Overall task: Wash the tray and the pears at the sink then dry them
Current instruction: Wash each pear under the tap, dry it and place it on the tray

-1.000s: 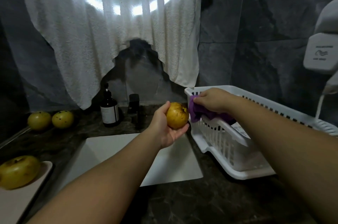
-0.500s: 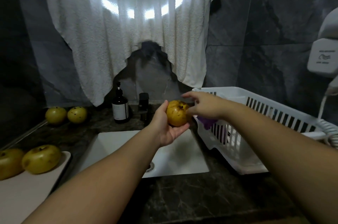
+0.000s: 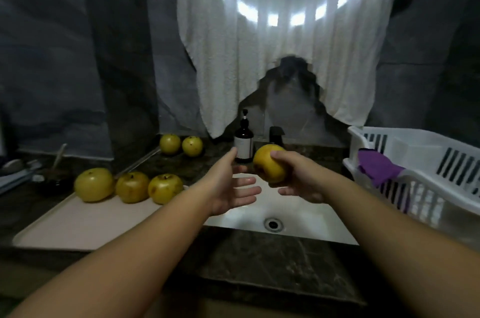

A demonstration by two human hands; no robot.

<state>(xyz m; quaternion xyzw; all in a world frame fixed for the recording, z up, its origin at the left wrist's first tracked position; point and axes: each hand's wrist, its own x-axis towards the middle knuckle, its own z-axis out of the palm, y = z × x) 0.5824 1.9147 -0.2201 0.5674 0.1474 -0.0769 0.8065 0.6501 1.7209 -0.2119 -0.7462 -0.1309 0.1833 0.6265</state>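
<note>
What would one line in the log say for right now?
right hand: holds pear above sink | left hand: open, empty | tray: three pears | purple cloth: on rack

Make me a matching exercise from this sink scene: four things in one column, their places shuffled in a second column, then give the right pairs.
Things:
1. purple cloth
2. held pear
3. pump bottle
4. three pears

Places:
A. on the tray, left of the sink
B. draped over the white rack's rim
C. gripped in the right hand, above the sink
D. standing on the counter behind the sink

Pairs: 1-B, 2-C, 3-D, 4-A
</note>
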